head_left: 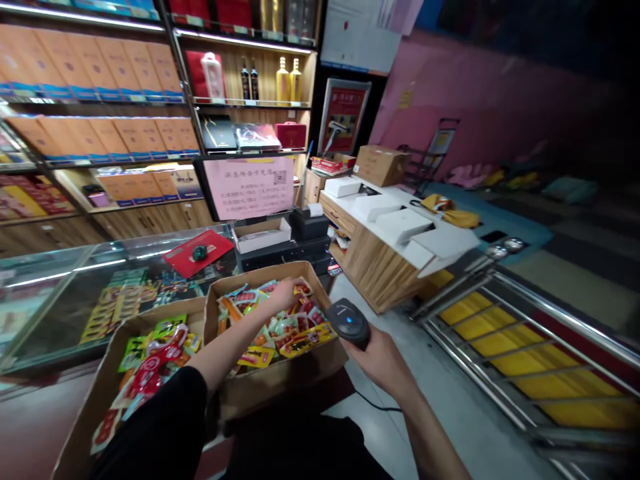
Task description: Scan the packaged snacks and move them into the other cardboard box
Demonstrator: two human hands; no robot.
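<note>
My right hand [377,357] is wrapped round a black barcode scanner [349,321] with a small blue light, held just off the right side of a cardboard box [280,383]. Inside this box lie many small snack packets [307,339], red, yellow and green. My left hand [283,295] reaches in near the far edge, its fingers curled down among the packets; whatever they grip is hidden. Under my left forearm, a second cardboard box [95,380] holds more packets, with red and white ones [153,370] on top.
Behind the boxes stand a glass display counter [50,280], a red sheet [200,253], a monitor covered by a pink paper notice [250,187], and a black printer [310,223]. To the right are a white-topped wooden desk [380,267] and a metal railing [480,347]. The scanner's cord [377,405] hangs down.
</note>
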